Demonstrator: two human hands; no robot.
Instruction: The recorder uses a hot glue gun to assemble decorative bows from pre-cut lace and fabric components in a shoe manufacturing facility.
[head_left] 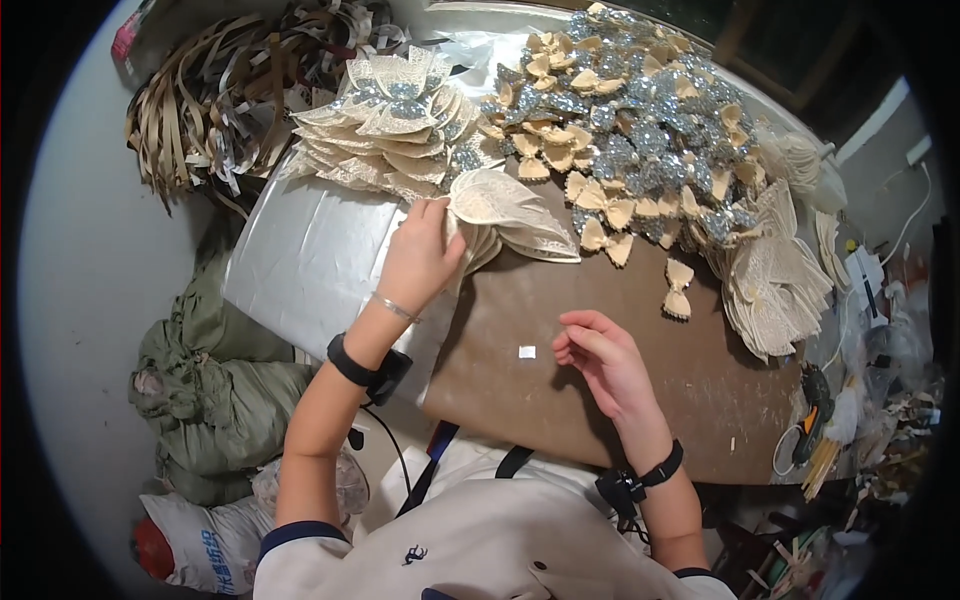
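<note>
My left hand (420, 250) is closed on the near edge of a pile of cream openwork fabric pieces (510, 215), shaped like pointed leaves; its fingertips are partly hidden among them. Just behind it rises a stack of cream pieces with glittery silver bows (395, 125). Over the brown tabletop hovers my right hand (605, 365), fingers loosely curled and apart, with nothing visible in them. A small white square (527, 352) lies to its left. One cream-and-glitter bow (678, 288) sits apart, beyond my right hand.
A large heap of silver glitter and cream bows (640, 130) covers the far side. More cream openwork pieces (770, 280) are piled at right, near a glue gun (817, 400). Ribbon strips (210, 110) hang at far left. Green sacks (220, 380) stand left of the table.
</note>
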